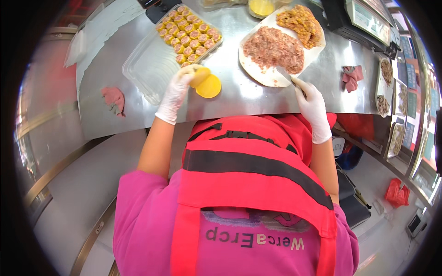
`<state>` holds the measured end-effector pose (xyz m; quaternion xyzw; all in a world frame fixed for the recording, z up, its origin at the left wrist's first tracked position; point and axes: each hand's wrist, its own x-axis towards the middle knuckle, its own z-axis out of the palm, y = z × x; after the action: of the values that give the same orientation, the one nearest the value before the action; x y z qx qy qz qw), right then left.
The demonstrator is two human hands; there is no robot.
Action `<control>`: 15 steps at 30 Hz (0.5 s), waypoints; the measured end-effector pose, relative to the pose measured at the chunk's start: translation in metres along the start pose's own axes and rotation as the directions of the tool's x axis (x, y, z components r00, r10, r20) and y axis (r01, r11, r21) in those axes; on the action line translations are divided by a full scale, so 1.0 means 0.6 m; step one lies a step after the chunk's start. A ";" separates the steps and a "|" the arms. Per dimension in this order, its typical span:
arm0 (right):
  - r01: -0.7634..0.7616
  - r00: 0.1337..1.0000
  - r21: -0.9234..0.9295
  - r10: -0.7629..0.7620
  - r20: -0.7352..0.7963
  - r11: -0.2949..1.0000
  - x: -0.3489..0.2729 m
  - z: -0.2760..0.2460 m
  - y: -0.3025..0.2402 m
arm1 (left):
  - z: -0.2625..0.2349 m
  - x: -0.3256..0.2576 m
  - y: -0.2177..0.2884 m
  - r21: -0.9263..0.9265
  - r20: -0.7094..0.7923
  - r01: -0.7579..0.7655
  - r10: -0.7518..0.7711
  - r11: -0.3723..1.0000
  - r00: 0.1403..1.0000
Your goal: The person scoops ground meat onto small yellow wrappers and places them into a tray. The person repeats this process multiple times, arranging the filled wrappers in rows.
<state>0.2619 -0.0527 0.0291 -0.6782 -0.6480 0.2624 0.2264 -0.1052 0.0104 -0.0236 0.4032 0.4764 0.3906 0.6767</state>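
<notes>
Both my hands wear thin white gloves. My left hand (183,82) pinches a round yellow dumpling wrapper (200,77), which overlaps the pile of yellow wrappers (210,87) on the steel table. In my right hand (311,99) is a flat metal spreader (283,73), its blade against the near edge of the minced meat (275,48). The mince lies on a large white plate (251,73), beside an orange-yellow chunky mixture (301,25). Beyond my left hand, a clear plastic tray (145,76) holds rows of filled yellow dumplings (189,34) in its far part.
Pink cloths lie on the steel table at the left (113,100) and the right (352,77). A black scale-like machine (363,25) stands at the far right. A tub with yellow contents (261,8) is at the back. Trays of food (384,85) line the right side.
</notes>
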 end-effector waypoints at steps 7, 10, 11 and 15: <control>0.109 0.993 -0.432 -0.082 0.081 0.895 0.071 0.035 -0.031 | 0.024 -0.004 0.011 -0.735 0.358 0.330 -0.074 0.592 0.931; 0.053 0.986 -0.430 0.019 0.163 0.901 0.079 0.041 -0.029 | 0.076 -0.008 -0.010 -0.541 0.421 0.379 -0.149 0.751 0.895; 0.035 0.981 -0.427 0.050 0.186 0.903 0.081 0.042 -0.029 | 0.093 -0.008 -0.022 -0.433 0.404 0.358 -0.177 0.827 0.897; 0.017 0.931 -0.159 0.042 0.362 0.987 0.073 0.019 -0.032 | 0.138 0.009 -0.078 -0.340 0.340 0.403 -0.288 0.850 0.895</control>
<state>0.2409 -0.0085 0.0303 -0.6378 -0.6933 0.3323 0.0455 -0.0175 -0.0161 -0.0500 0.2128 0.3520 0.2905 0.8639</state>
